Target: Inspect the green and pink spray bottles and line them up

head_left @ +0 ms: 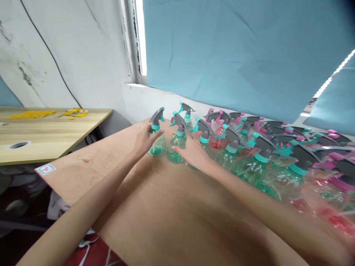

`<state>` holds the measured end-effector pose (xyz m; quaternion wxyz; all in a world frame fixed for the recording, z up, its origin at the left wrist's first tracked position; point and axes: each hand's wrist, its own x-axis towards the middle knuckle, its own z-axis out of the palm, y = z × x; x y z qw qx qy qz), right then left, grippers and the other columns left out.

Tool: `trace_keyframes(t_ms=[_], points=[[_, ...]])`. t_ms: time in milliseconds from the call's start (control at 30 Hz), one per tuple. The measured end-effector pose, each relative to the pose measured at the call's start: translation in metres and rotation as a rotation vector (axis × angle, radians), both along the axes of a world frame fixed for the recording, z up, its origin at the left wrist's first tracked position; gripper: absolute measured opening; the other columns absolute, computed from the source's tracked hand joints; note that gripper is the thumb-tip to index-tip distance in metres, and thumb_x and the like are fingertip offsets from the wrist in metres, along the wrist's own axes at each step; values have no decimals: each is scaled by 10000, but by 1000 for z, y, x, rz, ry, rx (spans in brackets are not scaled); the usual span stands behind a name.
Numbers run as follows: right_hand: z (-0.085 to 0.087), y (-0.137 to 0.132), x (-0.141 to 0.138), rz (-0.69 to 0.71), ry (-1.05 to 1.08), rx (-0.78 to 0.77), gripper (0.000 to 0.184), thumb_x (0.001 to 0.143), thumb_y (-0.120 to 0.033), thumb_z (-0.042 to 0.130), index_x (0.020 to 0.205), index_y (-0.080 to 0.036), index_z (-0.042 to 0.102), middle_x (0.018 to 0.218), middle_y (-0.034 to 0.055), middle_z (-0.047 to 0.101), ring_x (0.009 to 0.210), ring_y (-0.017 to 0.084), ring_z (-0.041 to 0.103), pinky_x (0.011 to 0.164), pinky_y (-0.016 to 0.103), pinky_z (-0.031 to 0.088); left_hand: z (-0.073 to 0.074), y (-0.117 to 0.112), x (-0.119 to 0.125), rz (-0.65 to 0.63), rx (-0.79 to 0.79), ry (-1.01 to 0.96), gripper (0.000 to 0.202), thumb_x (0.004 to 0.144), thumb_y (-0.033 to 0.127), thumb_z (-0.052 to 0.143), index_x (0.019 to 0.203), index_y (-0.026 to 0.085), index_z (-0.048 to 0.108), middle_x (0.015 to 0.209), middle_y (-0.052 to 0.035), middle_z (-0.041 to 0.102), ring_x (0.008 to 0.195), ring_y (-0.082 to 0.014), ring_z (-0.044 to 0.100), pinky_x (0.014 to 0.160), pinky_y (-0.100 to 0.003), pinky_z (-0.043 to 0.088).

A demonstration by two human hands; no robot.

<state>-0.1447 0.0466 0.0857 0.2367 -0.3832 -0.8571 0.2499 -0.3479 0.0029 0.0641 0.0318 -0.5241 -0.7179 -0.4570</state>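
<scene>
My left hand (144, 140) is wrapped round the left side of a clear green spray bottle (158, 146) with a grey and teal trigger head. Its thumb lies across the bottle's front, and the other fingers are hidden behind. Just to the right stands a second green spray bottle (175, 152). My right hand (195, 149) grips that one from its right side, thumb in front and fingertips partly hidden. Both bottles are upright on the brown tabletop (155, 207). Close behind them is another teal-headed spray bottle (188, 120).
Several green and pink spray bottles (251, 166) crowd the table's right side, under my right forearm. A blue sheet (235, 55) covers the window behind. At left, a pale wooden desk (55, 133) bears yellow pieces (33, 114). The table's left corner carries a sticker (46, 169).
</scene>
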Motion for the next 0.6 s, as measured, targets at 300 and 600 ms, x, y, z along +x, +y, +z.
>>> trace_keyframes(t_ms=[300,600], points=[[-7,11,-12,-5,57,14,706,862,-314,638,1458,-143,301,1281,223,588,972,268,703,760,369,564,1,-6,8,-29,-29,4,492,871,617,542,1077,180,635,982,-64,704,874,-263,630,820,-355,468],[-3,9,-11,8,-3,129,594,832,-400,686,1300,-94,486,1273,240,570,1164,345,608,855,422,540,6,-22,8,-46,-35,-20,558,874,603,552,1239,183,591,1248,-116,664,1153,-315,602,973,-425,442]])
